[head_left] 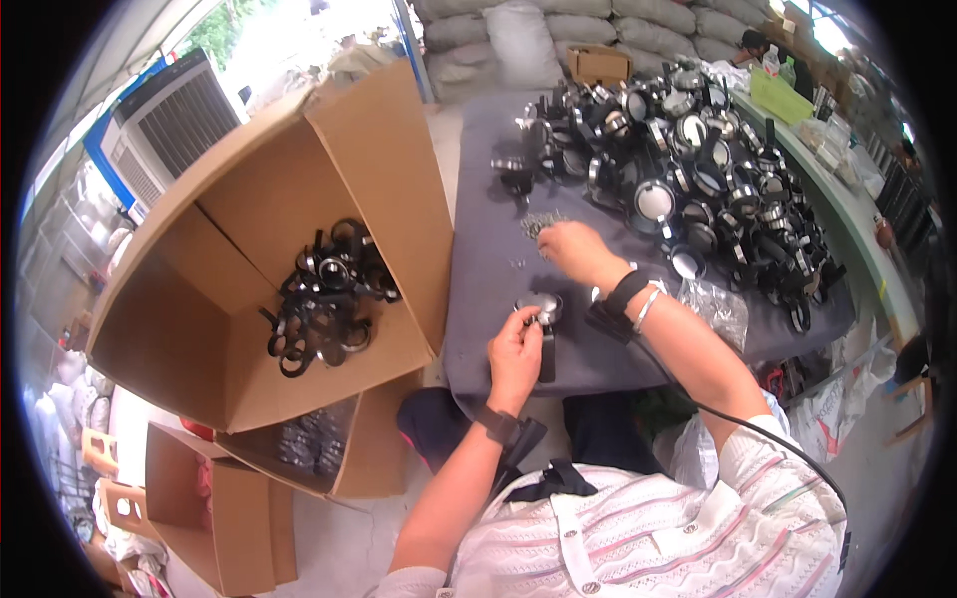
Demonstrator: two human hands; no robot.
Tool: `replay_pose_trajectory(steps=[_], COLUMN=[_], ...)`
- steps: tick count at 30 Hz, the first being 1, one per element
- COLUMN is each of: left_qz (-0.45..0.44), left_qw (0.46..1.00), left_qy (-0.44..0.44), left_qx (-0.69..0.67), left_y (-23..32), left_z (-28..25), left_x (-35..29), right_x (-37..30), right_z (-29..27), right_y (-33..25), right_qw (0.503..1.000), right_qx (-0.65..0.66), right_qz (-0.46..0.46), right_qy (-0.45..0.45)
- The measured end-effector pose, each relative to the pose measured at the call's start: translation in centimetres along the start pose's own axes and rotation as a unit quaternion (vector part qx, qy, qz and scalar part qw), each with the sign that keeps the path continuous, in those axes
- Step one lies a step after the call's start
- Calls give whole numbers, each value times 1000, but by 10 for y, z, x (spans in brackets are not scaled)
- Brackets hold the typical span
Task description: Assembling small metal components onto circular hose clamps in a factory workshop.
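Observation:
My left hand [516, 361] grips a round silver part with a black handle [547, 363] close to the table's near edge. Its round end points away from me and the handle toward me. My right hand [578, 253] reaches over the table with its fingers drawn together beside a small heap of tiny metal pieces [539, 225]. What sits between those fingertips is too small to make out. Beyond the hands, a large pile of similar round silver-and-black parts [653, 202] covers the far and right side of the dark cloth-covered table [478, 289].
Left of the table stands a big open cardboard box [391, 159] with several of the black-handled parts inside. Lower boxes [244, 528] stand on the floor. A clear plastic bag [718, 311] lies beside my right forearm. Stacked sacks [518, 45] and a green basket [781, 96] are farther back.

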State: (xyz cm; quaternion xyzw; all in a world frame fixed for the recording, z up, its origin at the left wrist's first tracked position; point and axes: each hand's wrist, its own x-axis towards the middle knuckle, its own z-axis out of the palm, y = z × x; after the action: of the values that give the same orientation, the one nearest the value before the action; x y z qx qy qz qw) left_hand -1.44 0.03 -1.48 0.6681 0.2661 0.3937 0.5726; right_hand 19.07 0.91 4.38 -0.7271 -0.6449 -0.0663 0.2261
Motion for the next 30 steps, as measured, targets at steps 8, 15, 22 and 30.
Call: replay_pose_trajectory(steps=[8, 15, 22, 30], left_qz=[35, 52, -8, 33], left_qw=[999, 998, 1000, 999], left_qy=[22, 23, 9, 18], left_qx=[-15, -7, -10, 0], left_y=[6, -1, 7, 8], left_z=[2, 4, 2, 1], left_x=[-1, -1, -3, -2], right_x=[34, 25, 28, 26], right_z=[33, 39, 35, 34], right_y=[-7, 0, -3, -4], right_qw=[987, 986, 978, 985], right_qx=[-8, 31, 3, 12], right_qz=[-145, -144, -168, -153], right_qy=[-62, -75, -121, -77])
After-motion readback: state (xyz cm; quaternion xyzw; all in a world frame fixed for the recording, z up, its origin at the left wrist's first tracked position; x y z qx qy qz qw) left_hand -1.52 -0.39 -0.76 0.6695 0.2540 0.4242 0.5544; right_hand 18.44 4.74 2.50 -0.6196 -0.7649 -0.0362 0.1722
